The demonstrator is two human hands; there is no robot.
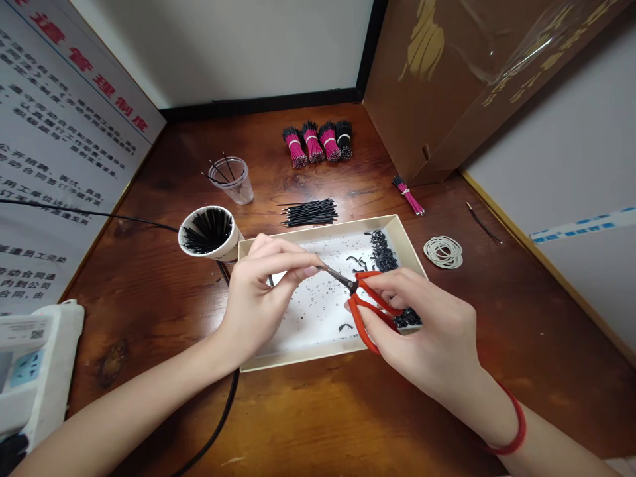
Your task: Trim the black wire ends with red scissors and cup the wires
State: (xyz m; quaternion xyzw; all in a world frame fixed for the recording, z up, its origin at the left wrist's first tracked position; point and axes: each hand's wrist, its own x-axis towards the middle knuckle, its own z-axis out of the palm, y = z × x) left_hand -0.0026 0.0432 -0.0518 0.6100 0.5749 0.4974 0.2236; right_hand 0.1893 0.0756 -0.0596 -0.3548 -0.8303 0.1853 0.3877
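Observation:
My left hand (265,281) is closed in a pinch over the shallow cream box (303,358). A thin black wire (271,281) is mostly hidden in it; only a short dark piece shows below the palm. My right hand (432,331) grips scissors with red handles (365,324), its fingers around both loops. The blades point left and their tips meet my left thumb and forefinger. Inside the box, short black trimmings (382,252) are heaped along the right side, and tiny bits are scattered over the white bottom.
Behind the box lie a stack of black wires (311,212) and banded pink-and-black bundles (311,142). At left stand a paper cup (236,248) full of black wires and a clear plastic cup (243,189). Rubber bands (443,252) lie right, near a large carton (422,99).

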